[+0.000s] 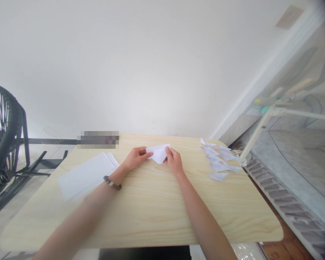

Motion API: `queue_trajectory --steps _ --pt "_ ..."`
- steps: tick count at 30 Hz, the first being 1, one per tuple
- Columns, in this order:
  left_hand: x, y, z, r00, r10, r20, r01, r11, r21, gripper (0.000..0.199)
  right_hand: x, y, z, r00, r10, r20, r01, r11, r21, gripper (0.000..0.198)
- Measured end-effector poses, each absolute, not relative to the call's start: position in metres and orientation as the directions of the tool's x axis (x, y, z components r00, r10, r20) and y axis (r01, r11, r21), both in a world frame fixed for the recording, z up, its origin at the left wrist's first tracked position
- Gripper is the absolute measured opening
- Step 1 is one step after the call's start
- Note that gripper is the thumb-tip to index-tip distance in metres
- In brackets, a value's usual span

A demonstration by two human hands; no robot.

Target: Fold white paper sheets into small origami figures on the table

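Between my two hands is a folded piece of white paper (pixel 159 153), held up over the middle of the table. It has a straight upper edge and a point hanging down. My left hand (pixel 137 157) pinches its left end, thumb on the near face. At the right end, my right hand (pixel 174 161) grips it with the thumb in front and the fingers behind. Flat sheets of white paper (pixel 88 177) lie left of my left forearm. Several small folded white paper pieces (pixel 218 165) rest in a group to the right.
The light wooden table (pixel 151 209) has a white wall (pixel 157 72) behind it. A dark woven chair (pixel 11 119) stands at the left. Beyond the right edge are a white metal frame (pixel 257 133) and a glass panel. A blurred-out patch covers the table's back left corner.
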State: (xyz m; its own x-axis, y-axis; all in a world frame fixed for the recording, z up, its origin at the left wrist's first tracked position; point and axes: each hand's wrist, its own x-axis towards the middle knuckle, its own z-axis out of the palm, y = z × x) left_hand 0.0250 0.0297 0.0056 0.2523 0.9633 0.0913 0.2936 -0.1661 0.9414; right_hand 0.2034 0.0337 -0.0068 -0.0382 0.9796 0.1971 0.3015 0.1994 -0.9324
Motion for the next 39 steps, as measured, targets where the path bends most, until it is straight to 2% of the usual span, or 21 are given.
queue_trajectory --steps 3,14,18,23,39 --pt "0.0246 0.0298 0.0062 0.252 0.964 0.091 0.291 -0.165 0.942 0.035 0.2035 0.0339 -0.0049 -0.007 0.983 0.184 0.285 0.179 -0.942 0.044" --pt "0.0234 0.0294 0.0135 0.426 0.894 0.136 0.165 -0.224 0.961 0.030 0.2045 0.0354 -0.0088 0.034 0.984 0.176 0.230 0.164 -0.959 0.043" --pt "0.0244 0.0300 0.0126 0.365 0.924 0.113 0.189 -0.192 0.963 0.032 0.2048 0.0352 -0.0087 0.023 0.985 0.169 0.251 0.159 -0.955 0.042" --pt "0.0272 0.0305 0.0088 0.278 0.958 0.072 0.165 -0.122 0.979 0.041 0.2048 0.0339 -0.0083 -0.116 0.979 0.170 0.347 0.200 -0.916 0.041" --pt "0.0258 0.0329 0.0036 0.286 0.956 0.063 0.155 -0.111 0.982 0.041 0.2047 0.0323 -0.0055 -0.142 0.975 0.170 0.383 0.212 -0.899 0.040"
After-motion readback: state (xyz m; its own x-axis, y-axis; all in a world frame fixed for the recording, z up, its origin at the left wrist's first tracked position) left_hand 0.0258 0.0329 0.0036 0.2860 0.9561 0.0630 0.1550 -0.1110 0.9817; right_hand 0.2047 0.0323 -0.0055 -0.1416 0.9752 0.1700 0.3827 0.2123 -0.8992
